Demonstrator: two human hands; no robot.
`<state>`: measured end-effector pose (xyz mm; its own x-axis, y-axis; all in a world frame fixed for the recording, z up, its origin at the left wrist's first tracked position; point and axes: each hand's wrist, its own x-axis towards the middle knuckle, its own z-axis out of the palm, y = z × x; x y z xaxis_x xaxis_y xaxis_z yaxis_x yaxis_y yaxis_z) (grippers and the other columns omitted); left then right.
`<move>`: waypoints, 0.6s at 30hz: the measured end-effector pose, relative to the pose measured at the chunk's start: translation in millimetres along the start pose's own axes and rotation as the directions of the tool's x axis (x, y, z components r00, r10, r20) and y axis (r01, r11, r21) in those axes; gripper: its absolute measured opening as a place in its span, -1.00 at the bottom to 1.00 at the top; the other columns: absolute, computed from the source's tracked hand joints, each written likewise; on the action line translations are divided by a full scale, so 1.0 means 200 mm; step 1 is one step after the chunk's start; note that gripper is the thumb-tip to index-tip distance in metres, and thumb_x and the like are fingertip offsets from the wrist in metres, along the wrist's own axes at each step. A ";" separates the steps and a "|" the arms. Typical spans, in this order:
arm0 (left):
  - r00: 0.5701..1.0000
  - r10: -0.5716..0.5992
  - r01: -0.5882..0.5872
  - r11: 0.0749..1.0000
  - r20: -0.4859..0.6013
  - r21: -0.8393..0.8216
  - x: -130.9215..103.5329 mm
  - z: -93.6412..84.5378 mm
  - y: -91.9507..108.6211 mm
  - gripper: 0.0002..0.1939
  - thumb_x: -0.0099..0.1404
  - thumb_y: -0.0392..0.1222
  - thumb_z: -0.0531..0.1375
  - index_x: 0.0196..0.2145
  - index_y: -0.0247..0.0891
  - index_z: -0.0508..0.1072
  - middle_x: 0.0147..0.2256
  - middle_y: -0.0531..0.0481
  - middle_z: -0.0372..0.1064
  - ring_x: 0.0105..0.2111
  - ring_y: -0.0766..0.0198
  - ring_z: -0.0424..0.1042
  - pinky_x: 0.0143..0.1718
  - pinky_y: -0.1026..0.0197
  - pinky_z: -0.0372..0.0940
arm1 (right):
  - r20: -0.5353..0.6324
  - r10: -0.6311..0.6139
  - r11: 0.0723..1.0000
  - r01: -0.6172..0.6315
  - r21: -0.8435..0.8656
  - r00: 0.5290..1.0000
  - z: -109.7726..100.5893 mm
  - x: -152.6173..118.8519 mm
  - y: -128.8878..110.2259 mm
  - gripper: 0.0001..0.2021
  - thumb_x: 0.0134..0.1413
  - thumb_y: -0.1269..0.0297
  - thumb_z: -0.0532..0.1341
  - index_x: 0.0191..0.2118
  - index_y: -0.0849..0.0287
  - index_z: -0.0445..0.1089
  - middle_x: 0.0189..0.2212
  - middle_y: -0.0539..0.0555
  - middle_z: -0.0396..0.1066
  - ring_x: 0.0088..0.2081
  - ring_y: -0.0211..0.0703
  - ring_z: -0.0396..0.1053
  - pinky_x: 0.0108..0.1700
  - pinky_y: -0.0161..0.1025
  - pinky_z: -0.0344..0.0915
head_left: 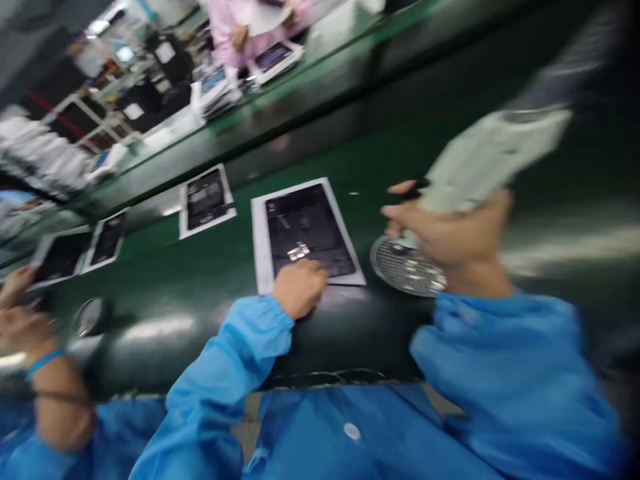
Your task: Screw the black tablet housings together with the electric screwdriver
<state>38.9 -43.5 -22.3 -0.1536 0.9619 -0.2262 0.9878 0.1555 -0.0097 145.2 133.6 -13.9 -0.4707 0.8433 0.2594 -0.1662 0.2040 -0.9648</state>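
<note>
The whole view is tilted and smeared by motion blur, worst at the edges and on the pale grey handheld tool [493,160]. Overhead light leaves soft white glare streaks on the glossy dark green counter [165,293]. The bright, washed-out background is out of focus.

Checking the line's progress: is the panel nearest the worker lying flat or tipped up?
Flat. The panel lies face up on the green belt, and the left hand rests on its near edge. The right hand holds a white tool beside it.
</note>
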 end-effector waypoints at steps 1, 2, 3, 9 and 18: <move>1.000 -0.013 0.013 1.000 -0.011 -0.025 -0.02 0.03 -0.01 -0.80 0.34 -0.30 0.05 -0.26 -0.29 0.49 -0.26 -0.13 0.41 -0.17 0.15 0.42 -0.24 0.16 0.38 | -0.032 0.051 0.998 -0.050 0.031 0.998 0.01 0.03 0.00 -0.84 -0.25 0.51 0.39 -0.47 0.24 0.42 -0.72 -0.03 0.31 -0.69 -0.39 0.28 -0.60 -0.30 0.18; 0.999 -0.013 0.009 0.998 -0.052 -0.065 -0.03 0.05 -0.02 -0.79 0.36 -0.26 0.06 -0.25 -0.28 0.50 -0.26 -0.12 0.41 -0.18 0.16 0.43 -0.21 0.16 0.38 | -0.031 0.118 0.989 -0.115 0.089 0.993 0.01 0.06 -0.01 -0.82 -0.30 0.54 0.38 -0.51 0.24 0.39 -0.76 -0.07 0.27 -0.71 -0.40 0.27 -0.61 -0.32 0.15; 0.994 -0.016 0.003 0.994 -0.110 -0.110 -0.04 0.08 -0.03 -0.76 0.38 -0.21 0.05 -0.23 -0.27 0.51 -0.24 -0.11 0.42 -0.18 0.17 0.42 -0.18 0.17 0.37 | -0.009 0.108 0.987 -0.106 0.117 0.994 0.01 0.07 0.00 -0.85 -0.26 0.51 0.35 -0.49 0.24 0.39 -0.75 -0.09 0.28 -0.70 -0.42 0.28 -0.60 -0.34 0.16; 0.965 -0.048 -0.008 0.977 -0.256 -0.214 -0.04 0.18 -0.06 -0.70 0.36 -0.30 0.04 -0.11 -0.15 0.54 -0.24 -0.06 0.43 -0.21 0.21 0.41 -0.22 0.22 0.36 | -0.059 -0.026 0.986 0.035 0.160 0.998 -0.01 0.05 0.03 -0.84 -0.21 0.42 0.32 -0.39 0.18 0.37 -0.76 -0.20 0.23 -0.73 -0.38 0.23 -0.66 -0.36 0.21; 0.825 -0.327 0.177 0.924 -0.461 -0.339 0.01 0.16 -0.16 -0.66 0.31 -0.02 0.17 -0.08 -0.27 0.51 -0.13 -0.13 0.44 -0.12 0.09 0.40 -0.08 0.11 0.33 | -0.052 -0.072 0.992 0.077 0.102 0.996 -0.02 0.09 0.07 -0.85 -0.20 0.47 0.29 -0.38 0.23 0.41 -0.75 -0.15 0.27 -0.72 -0.36 0.23 -0.61 -0.34 0.24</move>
<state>7.5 -53.6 -53.4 -0.4621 0.8463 0.2652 0.8766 0.3904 0.2815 137.9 153.7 -23.4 -0.4115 0.8512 0.3258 -0.2893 0.2170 -0.9323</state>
